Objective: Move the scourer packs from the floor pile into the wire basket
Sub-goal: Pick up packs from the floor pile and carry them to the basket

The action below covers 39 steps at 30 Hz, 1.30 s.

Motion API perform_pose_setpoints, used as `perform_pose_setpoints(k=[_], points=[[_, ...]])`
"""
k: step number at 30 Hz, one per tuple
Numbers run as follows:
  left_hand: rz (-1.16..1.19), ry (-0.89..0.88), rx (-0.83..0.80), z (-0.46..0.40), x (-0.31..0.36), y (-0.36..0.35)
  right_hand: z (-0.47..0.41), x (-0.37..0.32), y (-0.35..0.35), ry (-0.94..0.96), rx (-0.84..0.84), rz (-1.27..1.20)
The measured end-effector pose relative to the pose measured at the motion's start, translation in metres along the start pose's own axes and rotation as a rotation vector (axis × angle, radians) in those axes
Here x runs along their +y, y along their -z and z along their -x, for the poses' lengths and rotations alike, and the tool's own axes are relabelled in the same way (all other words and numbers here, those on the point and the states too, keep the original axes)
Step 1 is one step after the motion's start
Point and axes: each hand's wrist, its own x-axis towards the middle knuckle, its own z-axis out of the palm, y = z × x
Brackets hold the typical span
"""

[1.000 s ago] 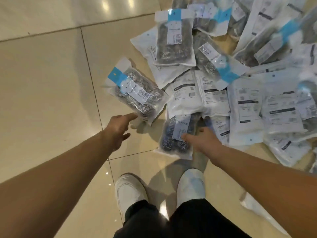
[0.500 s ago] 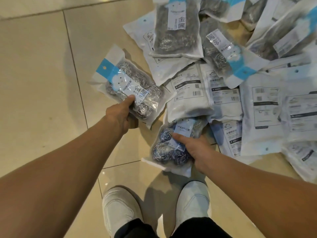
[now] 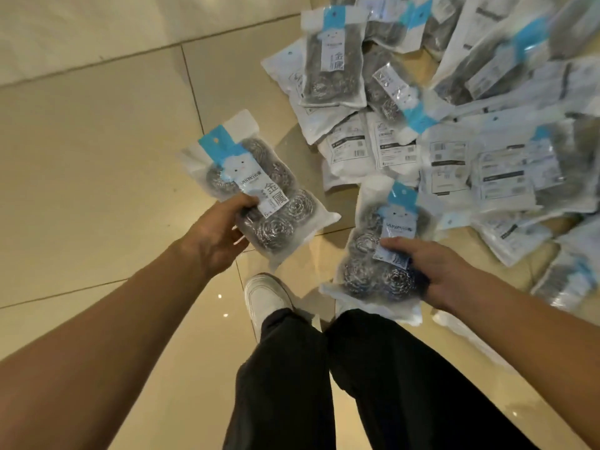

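Note:
My left hand (image 3: 218, 232) grips a clear scourer pack (image 3: 259, 196) with a blue header and steel scourers inside, lifted off the floor left of centre. My right hand (image 3: 431, 271) holds a second scourer pack (image 3: 376, 254) by its lower right side, thumb on the label, above my feet. A pile of several more scourer packs (image 3: 454, 125) lies on the tiled floor at the upper right, some face up, some showing white printed backs. No wire basket is in view.
Beige glossy floor tiles (image 3: 97, 157) spread to the left and behind. My white shoe (image 3: 264, 297) and black trousers (image 3: 324, 384) are at the bottom centre, close to the pile's edge.
Both hands closed on their packs and lifted them off the floor toward me. The view has risen and pulled back from the pile.

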Motion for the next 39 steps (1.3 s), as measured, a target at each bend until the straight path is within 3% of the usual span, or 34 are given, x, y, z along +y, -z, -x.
perform_pose_setpoints(k=[4, 10, 17, 23, 30, 39], points=[[0.042, -0.016, -0.230, 0.131, 0.027, 0.008, 0.111, -0.016, 0.030, 0.179, -0.066, 0.131], [-0.084, 0.038, -0.286, 0.373, 0.046, 0.000, 0.328, -0.042, 0.080, 0.397, -0.050, 0.239], [-0.225, -0.238, -0.374, 0.538, 0.086, -0.021, 0.508, -0.081, 0.143, 0.701, -0.151, 0.160], [-0.250, -0.357, -0.381, 0.578, 0.103, -0.053, 0.562, -0.077, 0.180, 0.818, -0.074, 0.020], [-0.366, -0.242, -0.473, 0.573, 0.134, -0.101, 0.587, -0.056, 0.184, 0.800, 0.076, -0.143], [-0.819, -0.197, -0.735, 0.579, 0.175, -0.189, 0.617, -0.009, 0.195, 0.688, 0.434, -0.427]])
